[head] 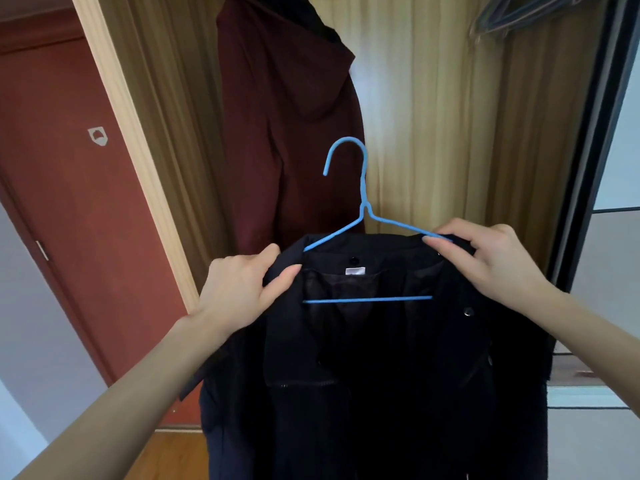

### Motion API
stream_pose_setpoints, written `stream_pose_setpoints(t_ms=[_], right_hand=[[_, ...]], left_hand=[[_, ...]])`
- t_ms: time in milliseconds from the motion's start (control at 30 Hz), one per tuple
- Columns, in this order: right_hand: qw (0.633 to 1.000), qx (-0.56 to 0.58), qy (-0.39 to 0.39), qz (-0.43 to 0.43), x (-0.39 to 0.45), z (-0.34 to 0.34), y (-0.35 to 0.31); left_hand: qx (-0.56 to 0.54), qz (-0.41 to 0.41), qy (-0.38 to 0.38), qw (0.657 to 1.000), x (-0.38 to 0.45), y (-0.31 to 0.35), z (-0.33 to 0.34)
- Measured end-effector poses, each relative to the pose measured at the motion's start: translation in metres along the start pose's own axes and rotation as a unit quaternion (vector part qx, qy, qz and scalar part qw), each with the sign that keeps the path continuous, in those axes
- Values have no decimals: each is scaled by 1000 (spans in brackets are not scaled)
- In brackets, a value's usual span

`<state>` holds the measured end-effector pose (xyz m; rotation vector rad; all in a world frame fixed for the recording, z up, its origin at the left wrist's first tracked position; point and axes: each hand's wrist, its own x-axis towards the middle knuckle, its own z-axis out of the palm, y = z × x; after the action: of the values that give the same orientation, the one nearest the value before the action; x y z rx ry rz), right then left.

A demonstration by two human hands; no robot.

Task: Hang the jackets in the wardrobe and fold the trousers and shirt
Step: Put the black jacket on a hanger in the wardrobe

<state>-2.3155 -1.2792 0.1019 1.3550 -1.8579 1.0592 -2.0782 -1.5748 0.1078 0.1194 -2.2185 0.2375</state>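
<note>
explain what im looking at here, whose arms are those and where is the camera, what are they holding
There is no machine: a person wears one wide-angle camera on the head, so you see their own two arms from above. The left hand and right hand each grip a shoulder of a dark jacket that sits on a blue wire hanger. Its hook is free, not yet on anything. Behind it, inside the open wardrobe, a maroon hooded coat already hangs, and spare hangers show at top right. A red door stands at left.

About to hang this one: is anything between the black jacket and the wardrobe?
Nothing visible blocks it. The black jacket is on the blue hanger; the maroon coat hangs behind, to the left. The rail is out of view.
</note>
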Motion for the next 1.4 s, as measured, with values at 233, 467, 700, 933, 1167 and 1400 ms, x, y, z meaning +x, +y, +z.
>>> stream_pose_setpoints(t_ms=[233, 467, 700, 933, 1167, 1400], right_hand=[[1000, -5, 1, 0, 1, -23, 8], [998, -61, -6, -2, 3, -37, 2], [990, -126, -30, -64, 21, -59, -9], [990, -129, -43, -47, 18, -79, 14], [993, -94, -69, 10, 28, -114, 35], [993, -111, -34, -4, 73, -170, 35]], left_hand=[[-65, -22, -1, 998, 19, 18, 9], [-115, 10, -10, 993, 55, 75, 10], [-86, 28, 54, 994, 69, 96, 12], [-99, -39, 71, 992, 81, 96, 32], [-131, -55, 68, 987, 130, 127, 47], [-105, -34, 71, 991, 213, 145, 47]])
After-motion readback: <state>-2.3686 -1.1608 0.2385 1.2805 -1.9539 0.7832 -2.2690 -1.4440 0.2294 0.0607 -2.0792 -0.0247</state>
